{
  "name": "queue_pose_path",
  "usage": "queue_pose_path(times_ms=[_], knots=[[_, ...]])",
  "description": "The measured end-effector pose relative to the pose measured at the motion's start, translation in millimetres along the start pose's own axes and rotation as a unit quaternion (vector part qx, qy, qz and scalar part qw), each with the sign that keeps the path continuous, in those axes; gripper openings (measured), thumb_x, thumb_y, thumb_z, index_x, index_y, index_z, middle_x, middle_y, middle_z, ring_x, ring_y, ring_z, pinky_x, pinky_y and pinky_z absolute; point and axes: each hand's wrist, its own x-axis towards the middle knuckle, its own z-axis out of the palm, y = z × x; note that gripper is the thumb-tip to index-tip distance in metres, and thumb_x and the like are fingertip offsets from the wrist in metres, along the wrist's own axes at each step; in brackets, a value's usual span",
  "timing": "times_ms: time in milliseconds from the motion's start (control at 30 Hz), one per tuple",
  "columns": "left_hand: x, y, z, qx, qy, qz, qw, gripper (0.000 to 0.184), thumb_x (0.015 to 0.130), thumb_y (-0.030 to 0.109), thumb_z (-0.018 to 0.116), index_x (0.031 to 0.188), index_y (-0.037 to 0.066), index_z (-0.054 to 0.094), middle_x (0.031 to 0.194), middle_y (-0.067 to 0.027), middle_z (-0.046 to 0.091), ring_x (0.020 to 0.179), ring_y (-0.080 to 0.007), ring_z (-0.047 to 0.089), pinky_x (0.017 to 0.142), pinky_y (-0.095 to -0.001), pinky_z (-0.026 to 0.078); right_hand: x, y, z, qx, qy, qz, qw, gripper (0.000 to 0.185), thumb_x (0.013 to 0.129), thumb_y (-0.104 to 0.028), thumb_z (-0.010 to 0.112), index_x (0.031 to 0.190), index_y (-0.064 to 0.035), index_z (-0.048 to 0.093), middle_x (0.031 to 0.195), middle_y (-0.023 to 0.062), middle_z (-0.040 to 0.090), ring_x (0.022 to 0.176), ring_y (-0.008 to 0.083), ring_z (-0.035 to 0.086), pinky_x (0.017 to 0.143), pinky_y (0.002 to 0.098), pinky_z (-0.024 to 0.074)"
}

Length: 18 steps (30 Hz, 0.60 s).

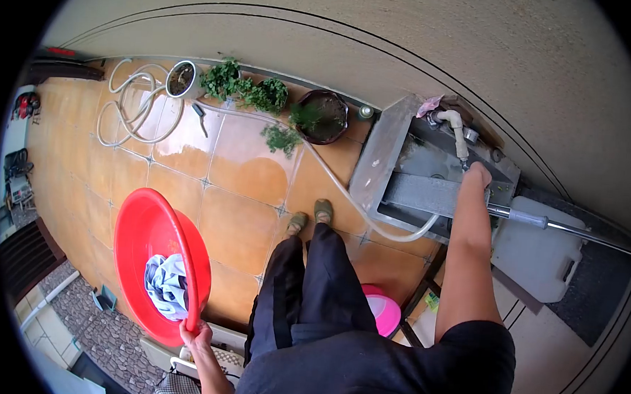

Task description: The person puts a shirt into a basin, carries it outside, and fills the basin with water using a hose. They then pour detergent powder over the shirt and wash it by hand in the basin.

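My left hand grips the rim of a large red plastic basin, which is tilted up off the floor at my left side. Inside the basin lies a bundle of light blue-grey cloth with dark patches. My right arm reaches out over the metal sink. At its end, my right hand is beside the lower end of the pale tap, where its fingers are hidden from view. A grey slab lies across part of the sink.
A pale hose runs from the sink across the tiles to a loose coil. Potted plants line the wall. A metal pole crosses beside a white board. A pink basin sits by my legs.
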Motion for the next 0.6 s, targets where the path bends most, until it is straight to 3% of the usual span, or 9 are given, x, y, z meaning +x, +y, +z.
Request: queue_pose_path(times_ms=[33, 67, 167, 267, 367, 433, 467, 500, 600], knots=[[-6.4, -6.1, 3.9, -0.018, -0.004, -0.021, 1.0, 0.014, 0.078, 0.01, 0.059, 0.086, -0.001, 0.058, 0.076, -0.0094, 0.065, 0.059, -0.0195, 0.062, 0.054, -0.0274, 0.055, -13.3, -0.1, -5.8, 0.019, -0.008, -0.011, 1.0, 0.021, 0.075, -0.008, 0.061, 0.087, 0.0085, 0.064, 0.084, 0.0216, 0.067, 0.07, 0.0348, 0.067, 0.055, 0.0373, 0.0546], [-10.1, -15.1, 10.1, -0.005, 0.034, 0.005, 0.999, 0.012, 0.078, 0.009, 0.06, 0.085, -0.001, 0.058, 0.075, -0.009, 0.065, 0.057, -0.0187, 0.061, 0.052, -0.0258, 0.054, -14.3, 4.8, -2.1, 0.054, -0.038, -0.016, 0.998, 0.026, 0.076, -0.01, 0.063, 0.095, 0.0069, 0.063, 0.097, 0.0239, 0.064, 0.084, 0.0355, 0.065, 0.067, 0.0398, 0.0539], [-5.3, -29.3, 3.6, -0.009, 0.023, -0.011, 1.0, 0.013, 0.077, 0.008, 0.061, 0.086, 0.0, 0.057, 0.075, -0.0089, 0.064, 0.055, -0.0185, 0.06, 0.051, -0.0254, 0.053, -61.8, 34.7, 18.8, 0.05, 0.191, -0.242, 0.95, 0.034, 0.075, -0.014, 0.068, 0.105, 0.0008, 0.062, 0.118, 0.0238, 0.052, 0.109, 0.035, 0.054, 0.089, 0.0441, 0.0451], [-15.1, -47.8, 25.7, 0.004, 0.046, -0.024, 0.999, 0.012, 0.077, 0.009, 0.062, 0.085, 0.001, 0.056, 0.074, -0.0083, 0.063, 0.056, -0.0178, 0.06, 0.051, -0.0257, 0.052, -117.6, 58.7, 58.4, 0.005, -0.091, -0.544, 0.834, 0.041, 0.074, -0.02, 0.07, 0.112, -0.0102, 0.062, 0.135, 0.0188, 0.039, 0.124, 0.0322, 0.038, 0.102, 0.038, 0.0345], [-24.7, -48.2, 34.6, 0.016, 0.024, -0.057, 0.998, 0.014, 0.076, 0.01, 0.063, 0.085, 0.004, 0.054, 0.073, -0.0071, 0.063, 0.056, -0.0179, 0.06, 0.051, -0.0252, 0.052, -154.0, 32.1, 116.9, -0.138, -0.252, -0.328, 0.9, 0.052, 0.079, -0.038, 0.068, 0.128, -0.0266, 0.055, 0.148, 0.0198, 0.02, 0.132, 0.0332, 0.031, 0.109, 0.0367, 0.026], [-20.1, -42.8, 28.0, -0.005, 0.048, -0.061, 0.997, 0.015, 0.076, 0.01, 0.063, 0.087, 0.004, 0.054, 0.072, -0.0061, 0.062, 0.056, -0.0184, 0.06, 0.051, -0.0254, 0.052, -129.0, 18.4, 156.9, -0.155, -0.235, -0.347, 0.894, 0.059, 0.082, -0.044, 0.064, 0.136, -0.0286, 0.046, 0.153, 0.0186, 0.008, 0.135, 0.0317, 0.029, 0.11, 0.0369, 0.0245], [-29.5, -41.6, 37.7, -0.014, 0.067, -0.055, 0.996, 0.016, 0.076, 0.01, 0.063, 0.087, 0.005, 0.053, 0.073, -0.0055, 0.061, 0.056, -0.0189, 0.06, 0.051, -0.0259, 0.053, -106.8, 21.7, 184.8, -0.153, -0.146, -0.389, 0.897, 0.058, 0.085, -0.038, 0.063, 0.136, -0.0168, 0.046, 0.15, 0.0183, 0.022, 0.129, 0.0277, 0.039, 0.106, 0.0357, 0.0309], [-33.8, -39.3, 43.4, -0.022, 0.072, -0.046, 0.996, 0.016, 0.076, 0.01, 0.063, 0.087, 0.005, 0.052, 0.073, -0.0055, 0.061, 0.057, -0.0189, 0.06, 0.051, -0.026, 0.053, -55.9, 20.4, 213.7, -0.042, -0.277, -0.372, 0.885, 0.068, 0.085, -0.038, 0.061, 0.137, -0.0014, 0.038, 0.142, 0.0241, 0.034, 0.129, 0.0354, 0.038, 0.105, 0.0399, 0.0326], [-39.9, -21.7, 49.8, -0.032, 0.073, -0.034, 0.996, 0.017, 0.076, 0.009, 0.063, 0.088, 0.006, 0.051, 0.076, -0.0049, 0.061, 0.06, -0.0189, 0.061, 0.053, -0.0267, 0.054, -28.5, 15.6, 220.0, -0.029, -0.27, -0.376, 0.886, 0.058, 0.088, -0.031, 0.056, 0.128, 0.0076, 0.043, 0.132, 0.0254, 0.046, 0.121, 0.0373, 0.046, 0.101, 0.0405, 0.0357]])
